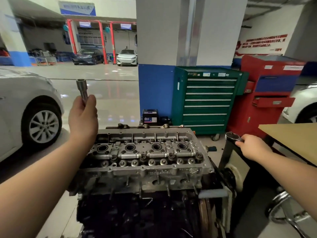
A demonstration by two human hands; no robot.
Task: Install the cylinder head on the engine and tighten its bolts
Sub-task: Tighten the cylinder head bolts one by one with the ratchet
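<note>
Two arms come into view from the bottom edge, and both are bare all the way: no sleeves, no cuffs anywhere along the forearms. The left hand (83,117) wears no glove, and there's no ring visible on what shows of its fingers, no band or watch at the wrist. Over to the right hand (252,146), same story: ungloved, wrist uncovered, no strap, no bracelet. The forearms look smooth and unmarked, no tattoos or tape to be seen. Fingernails are too small here to make out. Nothing else of the person's clothing reaches into the picture, just those two bare forearms and hands.
</note>
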